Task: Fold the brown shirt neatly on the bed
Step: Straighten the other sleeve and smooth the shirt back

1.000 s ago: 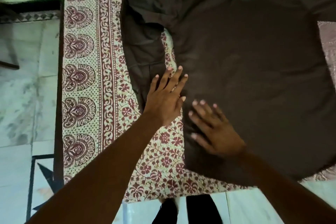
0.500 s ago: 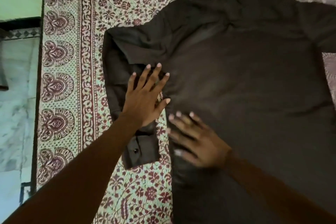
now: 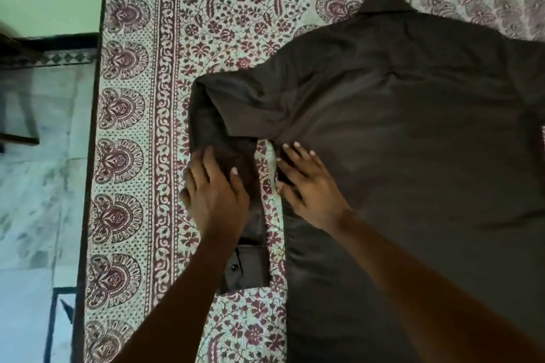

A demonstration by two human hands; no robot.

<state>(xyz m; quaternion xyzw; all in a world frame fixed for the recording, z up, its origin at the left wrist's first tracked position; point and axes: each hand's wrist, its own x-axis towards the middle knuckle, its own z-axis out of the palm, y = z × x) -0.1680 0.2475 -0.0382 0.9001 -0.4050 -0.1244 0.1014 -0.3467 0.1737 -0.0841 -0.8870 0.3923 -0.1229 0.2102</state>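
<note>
Brown shirt (image 3: 413, 156) lay spread on bed (image 3: 206, 23), sleeve (image 3: 236, 115) doubled down beside body. Right hand (image 3: 309, 188) lay flat on side edge. Left hand (image 3: 218, 194) pressed sleeve, blurred, seemingly flat too. Cloth judged light, limp, slippery. Best taken at shoulder and hem.

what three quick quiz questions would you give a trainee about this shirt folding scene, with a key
1. True or false: the brown shirt lies with its collar at the end far from the person.
2. The left hand rests on: A the collar, B the sleeve folded down beside the shirt's body, C the floor.
3. Fill in: the sleeve's cuff, nearest the person, shows one dark ____.

Key: 1 true; 2 B; 3 button.
</note>
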